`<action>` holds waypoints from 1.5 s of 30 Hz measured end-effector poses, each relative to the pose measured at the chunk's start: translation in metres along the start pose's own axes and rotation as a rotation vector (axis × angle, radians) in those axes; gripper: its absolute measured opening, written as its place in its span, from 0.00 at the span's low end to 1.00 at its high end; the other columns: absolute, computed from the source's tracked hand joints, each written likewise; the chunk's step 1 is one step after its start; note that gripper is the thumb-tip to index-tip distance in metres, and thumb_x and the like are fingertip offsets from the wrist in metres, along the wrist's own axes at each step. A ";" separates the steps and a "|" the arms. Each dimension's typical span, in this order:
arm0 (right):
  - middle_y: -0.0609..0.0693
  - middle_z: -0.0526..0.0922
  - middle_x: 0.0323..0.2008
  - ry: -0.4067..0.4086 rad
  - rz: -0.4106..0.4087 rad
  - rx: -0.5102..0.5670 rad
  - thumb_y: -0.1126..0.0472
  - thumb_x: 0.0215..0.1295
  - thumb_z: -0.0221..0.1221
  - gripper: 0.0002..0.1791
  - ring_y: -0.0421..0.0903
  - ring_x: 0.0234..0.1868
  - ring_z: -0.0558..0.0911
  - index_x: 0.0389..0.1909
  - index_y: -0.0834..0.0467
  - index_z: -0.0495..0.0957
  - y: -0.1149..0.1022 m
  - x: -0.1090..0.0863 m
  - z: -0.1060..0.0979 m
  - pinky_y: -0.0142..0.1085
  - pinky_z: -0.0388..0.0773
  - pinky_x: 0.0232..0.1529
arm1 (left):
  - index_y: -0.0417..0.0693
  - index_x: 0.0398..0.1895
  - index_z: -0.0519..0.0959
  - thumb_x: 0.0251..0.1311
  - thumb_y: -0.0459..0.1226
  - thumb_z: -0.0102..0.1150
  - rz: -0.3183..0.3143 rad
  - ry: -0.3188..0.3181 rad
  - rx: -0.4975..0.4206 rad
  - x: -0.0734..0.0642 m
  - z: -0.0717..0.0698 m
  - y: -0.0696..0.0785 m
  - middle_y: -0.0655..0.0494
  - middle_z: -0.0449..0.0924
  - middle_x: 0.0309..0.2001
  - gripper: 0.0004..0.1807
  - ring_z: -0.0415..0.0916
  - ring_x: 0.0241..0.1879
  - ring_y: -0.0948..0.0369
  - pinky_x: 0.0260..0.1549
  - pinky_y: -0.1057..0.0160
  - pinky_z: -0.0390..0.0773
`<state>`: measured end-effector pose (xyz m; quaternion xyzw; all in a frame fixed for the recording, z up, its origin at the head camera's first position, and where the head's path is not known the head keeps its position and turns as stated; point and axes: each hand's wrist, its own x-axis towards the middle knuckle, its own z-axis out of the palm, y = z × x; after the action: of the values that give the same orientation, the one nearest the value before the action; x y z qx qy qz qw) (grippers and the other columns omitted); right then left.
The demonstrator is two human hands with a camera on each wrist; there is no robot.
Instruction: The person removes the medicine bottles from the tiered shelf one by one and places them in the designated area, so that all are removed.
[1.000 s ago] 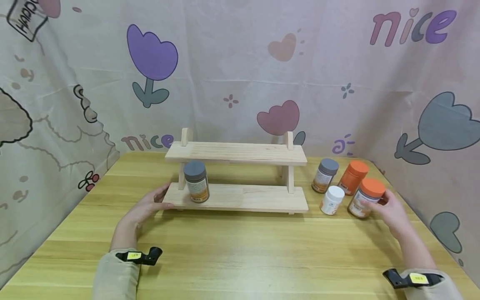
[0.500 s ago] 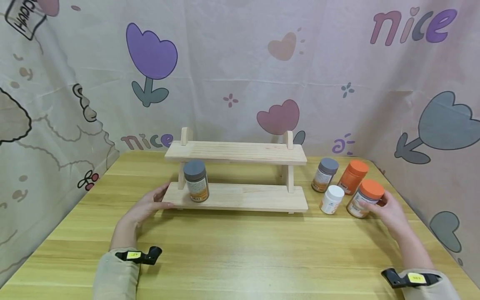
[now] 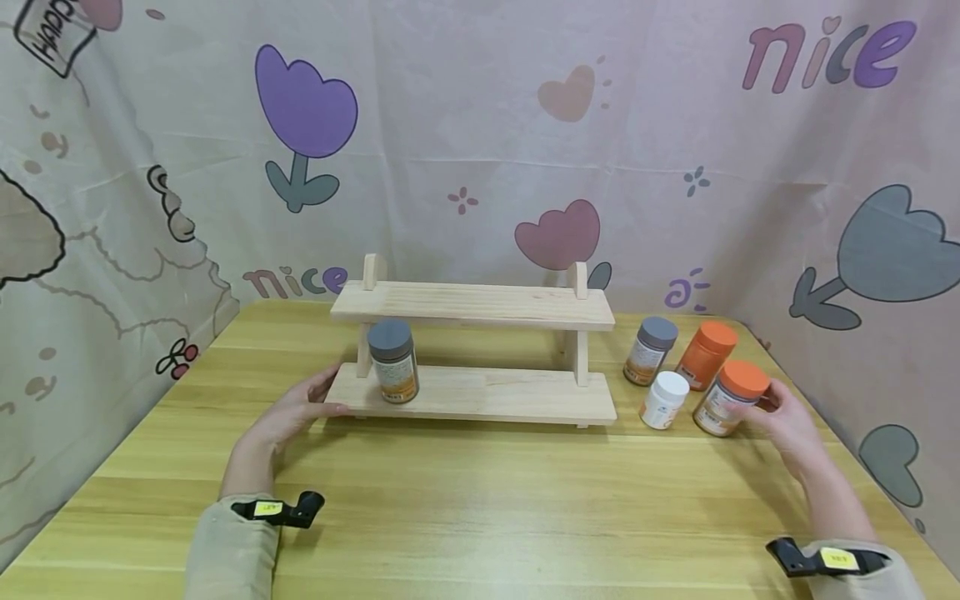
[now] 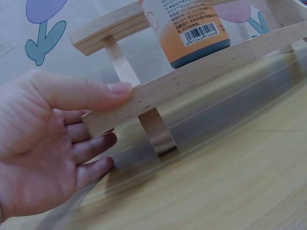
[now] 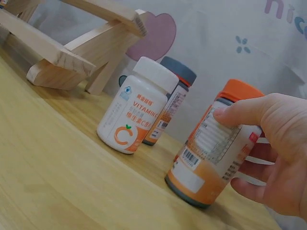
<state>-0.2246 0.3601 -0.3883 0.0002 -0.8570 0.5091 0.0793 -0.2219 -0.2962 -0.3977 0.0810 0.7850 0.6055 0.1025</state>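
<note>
A two-tier wooden shelf rack (image 3: 517, 393) stands mid-table. My left hand (image 3: 288, 417) holds the left end of its lower board, thumb on the front edge and fingers behind and below. On that board, near the left, a grey-capped bottle (image 3: 394, 367) stands upright. At the right, my right hand (image 3: 791, 429) grips an orange-capped bottle (image 3: 723, 407) with a barcode label; its thumb lies across the label and the other fingers go round the far side. In the right wrist view this bottle (image 5: 206, 153) has its base at the tabletop.
Beside the gripped bottle stand a small white vitamin C bottle (image 3: 663, 402), a second grey-capped bottle (image 3: 648, 354) and an all-orange bottle (image 3: 705, 357). A printed cloth (image 3: 450, 125) hangs behind the wooden table (image 3: 480, 500).
The orange-capped bottle in my right hand has shifted very slightly left, its cap a little lower in the head view. My left hand and the rack stay put.
</note>
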 end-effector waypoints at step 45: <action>0.64 0.69 0.59 -0.323 -0.290 0.294 0.66 0.61 0.59 0.33 0.54 0.57 0.72 0.65 0.68 0.57 -0.184 0.024 0.119 0.28 0.71 0.54 | 0.33 0.71 0.36 0.56 0.35 0.61 -0.007 0.000 0.032 0.000 0.000 0.002 0.37 0.32 0.72 0.50 0.33 0.69 0.41 0.64 0.43 0.42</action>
<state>-0.2494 0.1696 -0.2800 0.2161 -0.7663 0.6049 0.0127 -0.2217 -0.2962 -0.3955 0.0800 0.7949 0.5925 0.1032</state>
